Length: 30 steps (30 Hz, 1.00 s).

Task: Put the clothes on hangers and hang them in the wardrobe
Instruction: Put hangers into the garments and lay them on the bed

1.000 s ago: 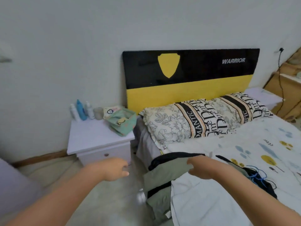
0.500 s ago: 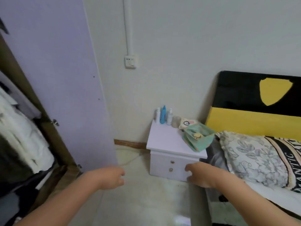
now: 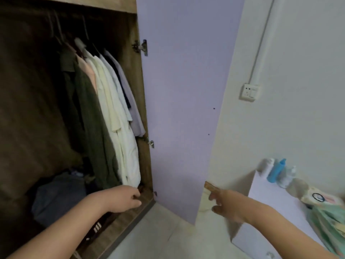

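Shirts and jackets are hanging on hangers at the right end of the open wardrobe, above a dark heap of folded clothes. The person's left hand is hovering below them, fingers loosely curled, grasping nothing. Near the lilac door, the right hand is reaching out, fingers relaxed and holding nothing, beside a white nightstand.

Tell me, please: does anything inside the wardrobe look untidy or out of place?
Yes, mildly. Below the hanging shirts, dark clothes lie in a loose heap on the wardrobe floor, not on hangers. The shirts crowd against the right side wall, leaving the rest of the rail bare. Nothing looks damaged or spilled.
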Available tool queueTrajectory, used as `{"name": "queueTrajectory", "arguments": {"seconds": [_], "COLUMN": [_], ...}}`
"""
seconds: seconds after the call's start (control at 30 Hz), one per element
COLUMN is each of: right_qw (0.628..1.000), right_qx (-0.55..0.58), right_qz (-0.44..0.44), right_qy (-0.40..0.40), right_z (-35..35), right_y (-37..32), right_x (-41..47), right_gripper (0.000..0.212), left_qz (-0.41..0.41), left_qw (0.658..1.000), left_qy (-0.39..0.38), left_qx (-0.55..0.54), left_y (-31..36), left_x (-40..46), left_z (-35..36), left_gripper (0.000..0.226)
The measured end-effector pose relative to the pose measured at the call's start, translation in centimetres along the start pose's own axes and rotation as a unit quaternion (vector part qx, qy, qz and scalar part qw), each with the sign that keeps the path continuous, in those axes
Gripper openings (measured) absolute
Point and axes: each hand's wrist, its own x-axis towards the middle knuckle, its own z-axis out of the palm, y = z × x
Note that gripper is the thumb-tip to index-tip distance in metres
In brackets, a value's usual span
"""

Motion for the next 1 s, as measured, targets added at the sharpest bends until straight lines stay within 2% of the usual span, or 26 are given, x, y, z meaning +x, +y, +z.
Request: {"name": "queueTrajectory", "arguments": {"seconds": [0.23,0.5,0.6,0.8,1.0], "right_qw": [0.992,0.964,0.951,0.915,0.853], "right_qx": [-0.045,-0.077,-0.041,0.076,0.216], "right_qz": [-0.115,-0.246,-0.294,-0.359,-0.400], "right_qy": [0.027,0.062,0.088,0.170,0.256], "right_z": [-6.3,-13.0,-14.6,-18.1,-22.8], "right_y": [-4.9,-12.2,-15.3,-22.4,-31.4], "right_x": [10.3,17.2,19.4,23.2,26.4], "right_gripper": [0.039,0.036,0.034,0.043,0.051], "left_qz": [-0.086,-0.161,-0.171,-0.130,-0.056], "left_qw": [0.989,0.955,0.941,0.903,0.863], "left_qy": [0.074,0.186,0.220,0.336,0.439], "left_qx": [-0.091,-0.167,-0.191,-0.232,-0.244], "left_y": [-4.9,-9.0,-11.2,-15.6,-20.6], "left_x": [0.6,0.8,1.2,2.9,4.4], "left_z": [-4.7,-8.3,-9.7,-14.6,-22.2], "left_gripper": [0.046,0.040,0.039,0.038,0.046]}}
